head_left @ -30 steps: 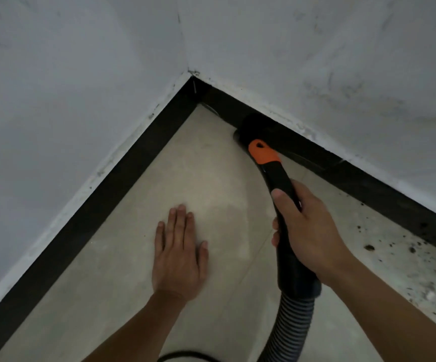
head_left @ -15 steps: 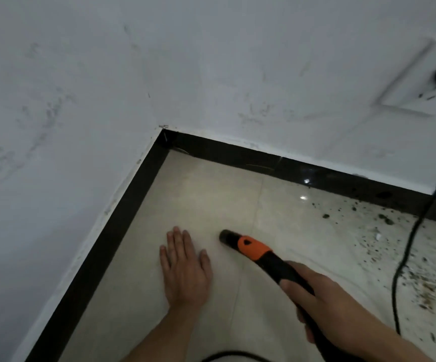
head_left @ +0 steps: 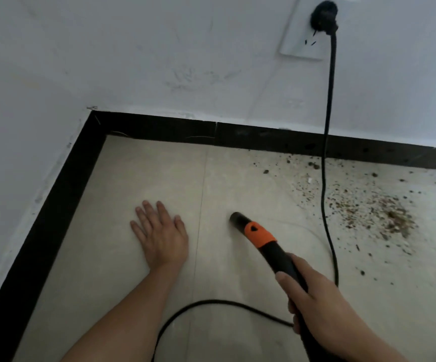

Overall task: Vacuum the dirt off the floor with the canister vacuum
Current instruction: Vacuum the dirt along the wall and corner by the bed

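Head view: the left hand (head_left: 160, 236) lies flat on the floor (head_left: 133, 296) near its far-left corner, fingers straight, holding nothing. The right hand (head_left: 316, 307) is wrapped round the black vacuum wand (head_left: 260, 237), whose orange-banded tip points at mid-floor. The dirt (head_left: 384, 215) lies scattered toward the far-right edge, apart from the tip. A power cord (head_left: 328, 113) drops from the wall socket (head_left: 297, 40) between them.

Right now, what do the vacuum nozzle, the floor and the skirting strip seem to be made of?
Vacuum nozzle: likely hard plastic, matte black with an orange collar.
Floor: probably glazed ceramic tile, pale beige, with a thin joint line.
Skirting strip: black, faintly shiny, perhaps tile; a vertical seam shows.
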The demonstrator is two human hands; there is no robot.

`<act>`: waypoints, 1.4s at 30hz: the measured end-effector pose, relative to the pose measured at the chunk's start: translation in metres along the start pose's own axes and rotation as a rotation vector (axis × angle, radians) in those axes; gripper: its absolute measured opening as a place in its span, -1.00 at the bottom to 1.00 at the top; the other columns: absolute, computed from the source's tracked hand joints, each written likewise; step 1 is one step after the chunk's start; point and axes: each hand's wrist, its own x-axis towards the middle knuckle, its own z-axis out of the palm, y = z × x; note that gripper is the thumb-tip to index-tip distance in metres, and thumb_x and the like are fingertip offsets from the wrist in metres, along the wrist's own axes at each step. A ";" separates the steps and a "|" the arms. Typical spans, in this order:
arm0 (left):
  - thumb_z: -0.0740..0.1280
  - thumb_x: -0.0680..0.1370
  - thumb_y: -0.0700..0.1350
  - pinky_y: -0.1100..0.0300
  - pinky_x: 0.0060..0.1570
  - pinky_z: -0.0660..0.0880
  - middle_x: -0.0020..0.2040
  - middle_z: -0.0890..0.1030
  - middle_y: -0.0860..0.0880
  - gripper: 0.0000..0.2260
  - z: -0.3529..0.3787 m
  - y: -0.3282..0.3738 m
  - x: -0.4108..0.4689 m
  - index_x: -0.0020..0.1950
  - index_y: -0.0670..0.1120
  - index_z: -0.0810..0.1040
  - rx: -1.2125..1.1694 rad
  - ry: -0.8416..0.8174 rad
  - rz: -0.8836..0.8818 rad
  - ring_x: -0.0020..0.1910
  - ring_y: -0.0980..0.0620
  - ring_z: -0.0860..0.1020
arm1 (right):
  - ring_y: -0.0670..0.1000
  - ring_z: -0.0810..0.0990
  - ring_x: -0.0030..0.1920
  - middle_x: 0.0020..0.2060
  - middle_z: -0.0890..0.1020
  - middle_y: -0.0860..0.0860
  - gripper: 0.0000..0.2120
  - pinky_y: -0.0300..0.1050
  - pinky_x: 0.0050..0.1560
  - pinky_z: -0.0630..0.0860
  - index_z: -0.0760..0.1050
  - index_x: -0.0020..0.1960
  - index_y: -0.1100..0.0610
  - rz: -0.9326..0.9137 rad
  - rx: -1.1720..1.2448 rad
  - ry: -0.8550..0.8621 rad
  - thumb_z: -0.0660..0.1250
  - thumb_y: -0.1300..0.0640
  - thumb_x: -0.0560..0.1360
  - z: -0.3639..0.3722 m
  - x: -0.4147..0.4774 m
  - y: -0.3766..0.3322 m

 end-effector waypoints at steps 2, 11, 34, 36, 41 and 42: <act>-0.03 0.60 0.06 -0.20 0.49 -0.14 0.56 0.09 -0.27 -0.43 0.004 0.008 0.002 0.54 -0.20 0.16 0.023 -0.015 0.024 0.54 -0.24 0.01 | 0.10 0.63 -0.44 -0.37 0.59 0.05 -0.75 -0.09 -0.37 0.55 0.38 0.29 -0.24 -0.001 0.071 -0.086 0.24 -0.05 0.63 0.006 -0.003 -0.003; -0.09 0.63 0.10 -0.17 0.51 -0.14 0.59 -0.07 -0.20 -0.44 0.009 0.038 0.055 0.59 -0.10 -0.02 0.142 -0.041 0.228 0.56 -0.17 -0.15 | 0.04 0.63 -0.44 -0.32 0.60 0.07 -0.72 -0.15 -0.35 0.56 0.39 0.35 -0.15 -0.157 0.021 -0.103 0.22 -0.06 0.64 0.003 0.078 -0.045; -0.13 0.63 0.12 -0.12 0.51 -0.12 0.58 0.01 -0.19 -0.41 0.008 0.058 0.107 0.58 -0.18 0.04 0.198 -0.062 0.410 0.56 -0.16 -0.06 | 0.04 0.58 -0.39 -0.27 0.56 0.10 -0.77 -0.13 -0.40 0.57 0.41 0.26 0.04 0.048 0.240 0.374 0.18 -0.03 0.66 -0.044 0.132 -0.052; -0.08 0.64 0.11 -0.11 0.52 -0.13 0.59 0.00 -0.17 -0.42 0.008 0.060 0.111 0.58 -0.18 0.04 0.190 -0.059 0.433 0.56 -0.15 -0.07 | 0.07 0.62 -0.33 -0.22 0.57 0.09 -0.75 0.06 -0.25 0.67 0.40 0.26 0.04 0.001 0.208 0.353 0.19 -0.06 0.65 -0.031 0.139 -0.062; -0.13 0.59 0.08 -0.11 0.50 -0.02 0.55 0.15 -0.20 -0.41 0.014 0.061 0.109 0.53 -0.20 0.20 0.133 -0.016 0.486 0.54 -0.18 0.07 | 0.19 0.68 -0.20 -0.15 0.59 0.12 -0.72 0.19 -0.13 0.66 0.38 0.25 0.03 -0.073 0.107 0.206 0.17 -0.10 0.64 -0.010 0.126 -0.063; -0.13 0.58 0.08 -0.13 0.49 0.02 0.54 0.19 -0.22 -0.40 0.014 0.061 0.102 0.52 -0.21 0.24 0.119 -0.008 0.492 0.53 -0.21 0.11 | 0.19 0.68 -0.22 -0.16 0.59 0.12 -0.72 0.19 -0.15 0.67 0.39 0.24 0.03 -0.060 0.121 0.224 0.17 -0.10 0.64 -0.013 0.116 -0.052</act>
